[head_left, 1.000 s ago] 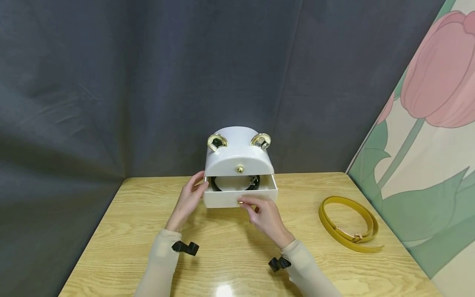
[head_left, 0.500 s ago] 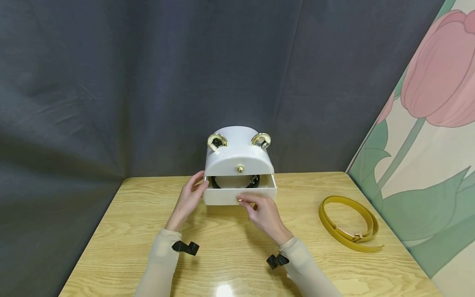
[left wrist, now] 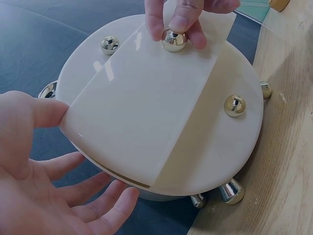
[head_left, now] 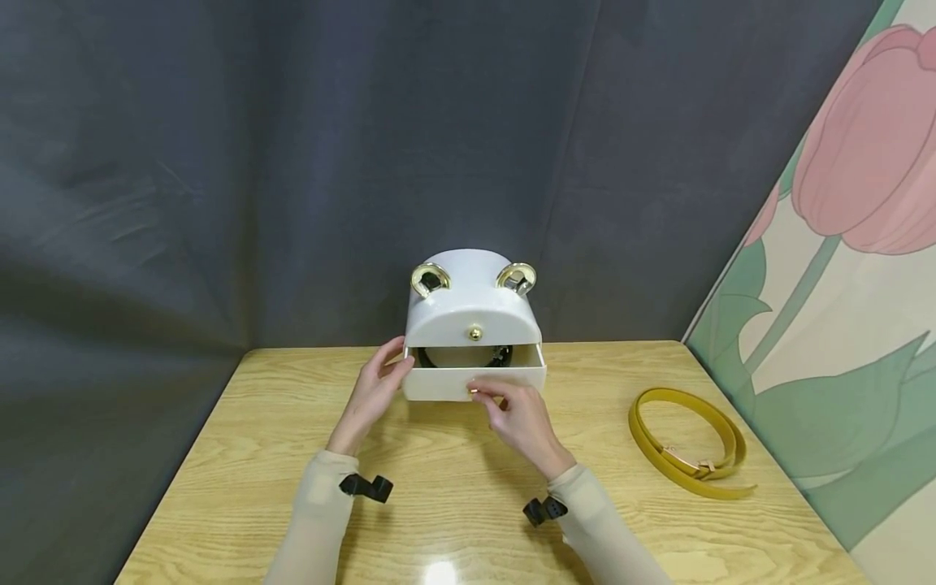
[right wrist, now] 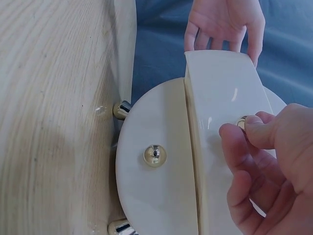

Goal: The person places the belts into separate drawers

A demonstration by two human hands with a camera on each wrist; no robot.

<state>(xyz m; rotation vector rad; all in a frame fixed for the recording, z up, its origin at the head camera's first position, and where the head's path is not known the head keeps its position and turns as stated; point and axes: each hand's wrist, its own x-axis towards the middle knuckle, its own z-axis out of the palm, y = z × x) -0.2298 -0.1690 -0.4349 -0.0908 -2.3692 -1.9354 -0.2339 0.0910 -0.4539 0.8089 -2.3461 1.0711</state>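
Observation:
A white round-fronted cabinet (head_left: pixel 471 284) with gold ear-shaped rings stands at the back of the table. Its middle drawer (head_left: pixel 439 384) is pulled part way out, and a coiled black belt (head_left: pixel 500 356) lies inside. My right hand (head_left: pixel 525 422) pinches the drawer's gold drawer knob (left wrist: pixel 174 41) between thumb and fingertips. At the drawer's left side is my left hand (head_left: pixel 373 394). Its thumb touches the drawer's front corner, while its other fingers spread loosely along the cabinet's side. Gold knobs mark the upper drawer (right wrist: pixel 274 100) and lower drawer (right wrist: pixel 166 191).
A coiled mustard-yellow belt (head_left: pixel 647 439) lies on the wooden table (head_left: pixel 241 479) to the right. A dark curtain (head_left: pixel 329 179) hangs behind the table, and a tulip-patterned wall panel (head_left: pixel 826 390) stands along the right side. Short gold feet (left wrist: pixel 232 192) hold up the cabinet.
The drawer has slid slightly inward, and less of the black belt shows. My right hand has moved a little away from me with the knob. My left hand stays at the side.

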